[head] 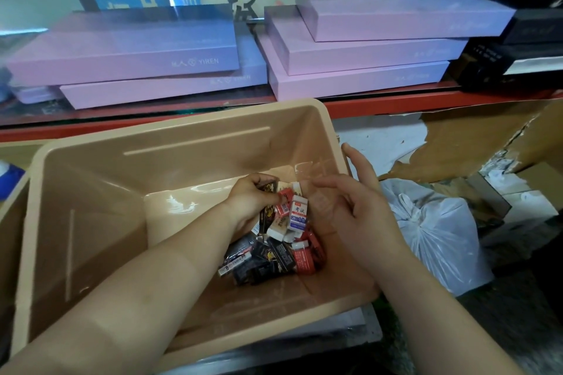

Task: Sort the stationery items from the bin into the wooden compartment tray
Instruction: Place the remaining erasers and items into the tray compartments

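A beige plastic bin fills the middle of the head view. In its right corner lies a heap of small boxed erasers in black, red and white wrappers. My left hand reaches into the bin and grips a handful of these erasers, among them a black one. My right hand hovers over the bin's right side with relaxed fingers beside a white eraser; it holds nothing. No wooden tray is in view.
Flat pink boxes are stacked on a red shelf behind the bin, with black boxes at far right. A tied white plastic bag and torn cardboard lie right of the bin. Another beige bin's edge shows left.
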`<state>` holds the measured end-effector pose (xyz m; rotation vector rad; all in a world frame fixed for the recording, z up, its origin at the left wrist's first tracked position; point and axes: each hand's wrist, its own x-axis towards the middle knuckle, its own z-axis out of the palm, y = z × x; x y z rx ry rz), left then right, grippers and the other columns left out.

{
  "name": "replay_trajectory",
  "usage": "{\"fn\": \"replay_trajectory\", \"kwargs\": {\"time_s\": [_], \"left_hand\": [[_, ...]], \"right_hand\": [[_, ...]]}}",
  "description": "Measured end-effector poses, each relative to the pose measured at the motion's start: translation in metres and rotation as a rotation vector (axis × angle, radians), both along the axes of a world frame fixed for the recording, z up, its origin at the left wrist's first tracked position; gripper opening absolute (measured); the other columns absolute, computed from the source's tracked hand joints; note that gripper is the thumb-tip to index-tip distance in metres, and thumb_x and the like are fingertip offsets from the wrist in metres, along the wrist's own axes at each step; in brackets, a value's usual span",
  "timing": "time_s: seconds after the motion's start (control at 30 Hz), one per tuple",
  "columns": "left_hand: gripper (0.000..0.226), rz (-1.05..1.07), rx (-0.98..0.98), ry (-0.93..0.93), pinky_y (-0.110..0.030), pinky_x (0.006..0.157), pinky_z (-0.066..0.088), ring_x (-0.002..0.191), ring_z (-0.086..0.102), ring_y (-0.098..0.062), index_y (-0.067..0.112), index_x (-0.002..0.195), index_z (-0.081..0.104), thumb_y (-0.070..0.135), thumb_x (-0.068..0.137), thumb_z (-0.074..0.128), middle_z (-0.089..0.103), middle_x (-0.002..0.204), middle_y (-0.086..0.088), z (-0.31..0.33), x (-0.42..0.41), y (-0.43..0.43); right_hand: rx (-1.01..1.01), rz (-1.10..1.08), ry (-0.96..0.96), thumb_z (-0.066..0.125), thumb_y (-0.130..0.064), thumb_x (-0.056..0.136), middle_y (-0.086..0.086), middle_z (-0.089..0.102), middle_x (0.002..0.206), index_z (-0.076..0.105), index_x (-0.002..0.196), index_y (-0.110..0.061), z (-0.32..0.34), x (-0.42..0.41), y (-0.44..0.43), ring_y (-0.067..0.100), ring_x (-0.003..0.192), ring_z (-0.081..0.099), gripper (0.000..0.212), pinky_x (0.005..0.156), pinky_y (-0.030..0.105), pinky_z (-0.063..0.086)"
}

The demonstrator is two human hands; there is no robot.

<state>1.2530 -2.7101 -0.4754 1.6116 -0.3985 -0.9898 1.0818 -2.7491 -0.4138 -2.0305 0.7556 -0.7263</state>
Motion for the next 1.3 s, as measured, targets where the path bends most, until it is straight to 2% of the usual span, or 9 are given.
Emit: {"fn": "replay_trajectory", "kwargs": {"time_s": [0.1, 0.2, 0.37, 0.53, 0.7, 0.9, 1.03, 1.23, 1.3], "left_hand": [[0.043, -0.057, 0.039, -0.102, -0.014, 0.054, 0.053, 0.070, 0.058, -0.013, 0.000, 0.111, 0.057, -0.016, 0.071, 0.064, 0.059, 0.096, -0.009, 0.006, 0.003, 0.004], [0.041, -0.037, 0.051, -0.161, -0.009, 0.051, 0.049, 0.069, 0.056, -0.010, 0.009, 0.107, 0.057, -0.011, 0.072, 0.066, 0.058, 0.091, -0.003, 0.020, 0.004, 0.010], [0.036, -0.011, 0.021, -0.174, -0.029, 0.081, 0.050, 0.079, 0.059, -0.018, 0.016, 0.096, 0.056, -0.007, 0.072, 0.068, 0.059, 0.092, -0.001, 0.048, 0.001, 0.037], [0.033, 0.057, -0.127, -0.088, -0.037, 0.093, 0.046, 0.093, 0.057, -0.025, 0.022, 0.084, 0.058, -0.007, 0.073, 0.067, 0.060, 0.102, -0.009, 0.088, -0.020, 0.074], [0.032, 0.147, -0.353, -0.063, -0.022, 0.073, 0.053, 0.082, 0.061, -0.019, 0.019, 0.087, 0.060, -0.009, 0.073, 0.065, 0.062, 0.100, -0.012, 0.136, -0.040, 0.120], [0.027, 0.288, -0.573, -0.020, -0.015, 0.060, 0.053, 0.063, 0.064, -0.008, 0.010, 0.094, 0.061, -0.010, 0.077, 0.055, 0.066, 0.079, -0.003, 0.169, -0.037, 0.194], [0.017, 0.477, -0.666, 0.060, -0.018, 0.055, 0.053, 0.057, 0.064, -0.006, 0.013, 0.092, 0.060, 0.000, 0.084, 0.051, 0.064, 0.081, -0.004, 0.177, -0.022, 0.248], [0.014, 0.773, -0.726, 0.027, -0.033, 0.071, 0.052, 0.075, 0.063, -0.020, 0.016, 0.090, 0.063, 0.008, 0.085, 0.052, 0.067, 0.087, -0.009, 0.178, 0.015, 0.333], [0.016, 0.843, -0.756, -0.010, -0.026, 0.061, 0.055, 0.067, 0.066, -0.015, 0.017, 0.089, 0.062, 0.005, 0.080, 0.056, 0.069, 0.084, -0.007, 0.177, 0.028, 0.359]], "right_hand": [[0.000, 0.009, 0.032, 0.047, 0.006, 0.086, -0.018, 0.022, 0.138, 0.066, 0.095, -0.018, 0.003, 0.000, 0.000, 0.024, 0.113, 0.053, 0.032, 0.071, -0.008, 0.034], [0.001, 0.033, 0.033, 0.044, 0.008, 0.085, -0.008, 0.020, 0.149, 0.063, 0.096, -0.023, 0.008, -0.002, 0.001, 0.011, 0.129, 0.039, 0.038, 0.079, -0.008, 0.032], [0.009, -0.007, -0.013, 0.052, 0.000, 0.084, -0.007, 0.028, 0.144, 0.061, 0.106, -0.020, 0.015, -0.003, 0.007, -0.008, 0.109, 0.042, 0.032, 0.082, -0.004, 0.033], [-0.251, -0.210, -0.006, 0.060, -0.016, 0.083, 0.001, 0.038, 0.139, 0.062, 0.111, -0.013, 0.030, 0.000, 0.024, 0.019, 0.126, 0.032, 0.028, 0.102, 0.031, 0.030], [0.056, 0.148, -0.167, 0.063, -0.022, 0.080, -0.020, 0.044, 0.114, 0.045, 0.102, -0.041, 0.065, 0.018, 0.083, -0.002, 0.098, 0.049, 0.034, 0.076, 0.003, 0.041], [0.301, 0.366, -0.354, 0.062, -0.002, 0.080, -0.013, 0.062, 0.077, 0.054, 0.086, -0.032, 0.099, 0.051, 0.148, -0.012, 0.067, 0.059, 0.031, 0.063, 0.007, 0.048], [0.301, 0.524, -0.271, 0.058, -0.001, 0.083, -0.013, 0.062, 0.079, 0.054, 0.090, -0.031, 0.110, 0.089, 0.195, -0.009, 0.065, 0.059, 0.031, 0.071, 0.021, 0.050], [0.353, 0.791, -0.143, 0.055, 0.002, 0.084, -0.011, 0.060, 0.077, 0.057, 0.092, -0.027, 0.130, 0.143, 0.266, 0.000, 0.062, 0.057, 0.030, 0.060, 0.011, 0.046], [0.367, 0.871, -0.105, 0.054, 0.002, 0.085, -0.010, 0.060, 0.079, 0.055, 0.087, -0.029, 0.132, 0.161, 0.289, -0.005, 0.057, 0.057, 0.031, 0.055, 0.008, 0.047]]}}
